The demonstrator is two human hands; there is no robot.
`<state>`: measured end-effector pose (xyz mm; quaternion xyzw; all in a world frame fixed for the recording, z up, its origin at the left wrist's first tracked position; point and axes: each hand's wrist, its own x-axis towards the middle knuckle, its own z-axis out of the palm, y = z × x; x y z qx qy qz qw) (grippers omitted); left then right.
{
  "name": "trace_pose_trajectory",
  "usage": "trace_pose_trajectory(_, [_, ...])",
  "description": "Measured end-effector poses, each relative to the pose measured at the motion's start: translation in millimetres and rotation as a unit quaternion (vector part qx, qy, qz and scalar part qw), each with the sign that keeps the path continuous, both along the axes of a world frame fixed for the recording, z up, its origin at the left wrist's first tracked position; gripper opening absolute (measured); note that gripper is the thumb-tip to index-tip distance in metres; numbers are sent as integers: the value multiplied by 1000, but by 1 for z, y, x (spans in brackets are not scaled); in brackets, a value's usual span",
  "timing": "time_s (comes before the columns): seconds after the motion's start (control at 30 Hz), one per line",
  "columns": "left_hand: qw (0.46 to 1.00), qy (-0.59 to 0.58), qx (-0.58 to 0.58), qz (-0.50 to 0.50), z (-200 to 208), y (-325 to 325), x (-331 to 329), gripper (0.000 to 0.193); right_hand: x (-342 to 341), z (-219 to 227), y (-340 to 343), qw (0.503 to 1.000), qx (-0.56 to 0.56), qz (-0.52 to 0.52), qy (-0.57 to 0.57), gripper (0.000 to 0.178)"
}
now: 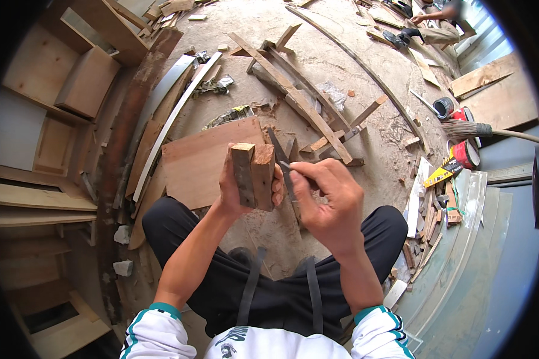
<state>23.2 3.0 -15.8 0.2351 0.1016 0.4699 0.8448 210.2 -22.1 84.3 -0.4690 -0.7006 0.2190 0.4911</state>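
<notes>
In front of me, my left hand [230,188] is wrapped around two short wood blocks [243,176] standing side by side, their sawn ends up. One block is darker and more weathered; the other is reddish brown. My right hand [332,200] is closed in a pinch at the blocks' right side, on a narrow dark blade-like strip [279,148]. That strip slants down past the blocks, and I cannot make out its exact kind. Below and behind the blocks lies a flat brown plywood board [191,158] on the floor.
A nailed timber frame [305,99] lies ahead. Wooden cabinets [39,78] line the left, beside long planks. To the right are a yellow handsaw [442,172], red cans [466,154], a brush [473,129], wood scraps and glass sheets [461,263]. Another person [440,27] sits far right.
</notes>
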Motion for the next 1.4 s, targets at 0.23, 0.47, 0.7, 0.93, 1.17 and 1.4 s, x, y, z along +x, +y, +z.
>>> trace_pose_trajectory(0.23, [997,74,8,29,-2,-5,2,87,-19,-15,6,999,38,-21,0,8])
trace_pose_trajectory(0.47, [985,165,12,40,-14,-5,-3,81,-24,-20,10,999,24,-24,-15,8])
trace_pose_trajectory(0.7, [984,172,24,26,-16,-4,-2,80,-26,-26,7,999,12,-32,-38,6])
trace_pose_trajectory(0.93, [971,226,-42,59,-4,-13,4,78,-29,-22,-1,992,49,-30,-111,8])
trace_pose_trajectory(1.17, [981,140,-53,123,-2,38,-5,88,-57,-50,-46,980,1,154,-123,10])
trace_pose_trajectory(1.4, [989,110,-94,7,-1,14,-24,97,14,-24,26,990,-137,-18,-3,13])
